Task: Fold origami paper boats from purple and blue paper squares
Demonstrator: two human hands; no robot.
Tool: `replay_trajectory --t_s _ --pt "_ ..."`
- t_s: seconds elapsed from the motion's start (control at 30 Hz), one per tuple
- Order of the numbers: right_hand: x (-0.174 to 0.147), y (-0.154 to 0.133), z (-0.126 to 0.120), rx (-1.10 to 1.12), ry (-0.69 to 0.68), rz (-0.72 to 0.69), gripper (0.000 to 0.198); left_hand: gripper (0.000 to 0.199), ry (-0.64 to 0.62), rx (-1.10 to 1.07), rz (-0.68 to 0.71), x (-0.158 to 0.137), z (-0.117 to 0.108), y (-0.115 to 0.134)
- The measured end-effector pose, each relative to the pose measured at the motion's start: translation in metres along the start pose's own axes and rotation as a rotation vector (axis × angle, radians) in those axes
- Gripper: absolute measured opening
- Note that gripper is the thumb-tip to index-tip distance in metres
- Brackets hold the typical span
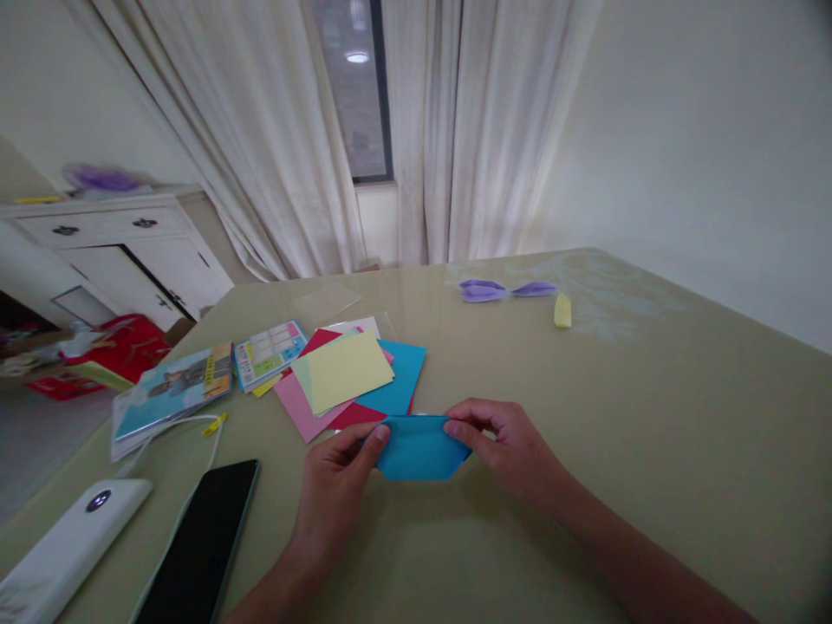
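A folded piece of blue paper (422,452) is held up over the near side of the table, its lower corners slanting inward. My left hand (339,485) pinches its upper left corner between thumb and fingers. At the upper right corner, my right hand (500,438) grips it the same way. Just behind the blue piece lies a loose pile of coloured sheets, with a pale yellow sheet (351,373) on top and a flat blue sheet (396,373) beneath. The back of the folded paper is hidden from me.
Two purple folded papers (482,290) and a small yellow folded piece (562,311) lie at the far right of the table (617,416). On the left are a black phone (204,537), a white power bank (78,546) with a cable, and a picture booklet (175,390).
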State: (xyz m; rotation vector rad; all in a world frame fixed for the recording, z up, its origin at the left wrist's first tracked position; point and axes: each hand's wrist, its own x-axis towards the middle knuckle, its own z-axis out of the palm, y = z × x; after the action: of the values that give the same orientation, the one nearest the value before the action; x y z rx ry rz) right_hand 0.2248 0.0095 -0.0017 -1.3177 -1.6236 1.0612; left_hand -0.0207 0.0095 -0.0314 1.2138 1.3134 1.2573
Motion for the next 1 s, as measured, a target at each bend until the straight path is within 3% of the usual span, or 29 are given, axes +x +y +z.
replay_trajectory --t_s 0.2,0.33,0.43,0.63,0.73,0.83,0.9,1.0 --pt "-0.001 0.002 0.001 -0.013 0.008 -0.004 0.027 0.041 -0.012 -0.045 -0.017 0.004 -0.001 -0.001" --pt "0.001 0.002 -0.001 -0.009 0.049 0.007 0.028 0.049 -0.086 -0.163 -0.133 -0.002 0.002 0.006" --pt "0.002 0.001 -0.003 -0.003 0.060 0.015 0.029 0.044 -0.111 -0.147 -0.158 -0.004 0.004 0.009" --pt "0.003 0.002 -0.005 0.005 0.046 -0.008 0.030 0.043 -0.130 -0.137 -0.075 0.000 0.004 0.005" --pt "0.004 0.003 -0.007 0.023 0.049 0.002 0.031 0.042 -0.102 -0.196 0.027 -0.003 0.005 0.006" --pt "0.006 0.005 -0.009 0.050 0.051 0.009 0.033 0.030 -0.090 -0.217 0.153 -0.006 0.005 0.009" --pt "0.008 0.006 -0.011 0.062 0.049 0.008 0.035 0.024 -0.112 -0.209 0.185 -0.006 0.003 0.011" --pt "0.010 0.008 -0.015 0.072 0.044 0.011 0.038 0.032 -0.201 -0.193 0.166 -0.004 0.000 0.011"
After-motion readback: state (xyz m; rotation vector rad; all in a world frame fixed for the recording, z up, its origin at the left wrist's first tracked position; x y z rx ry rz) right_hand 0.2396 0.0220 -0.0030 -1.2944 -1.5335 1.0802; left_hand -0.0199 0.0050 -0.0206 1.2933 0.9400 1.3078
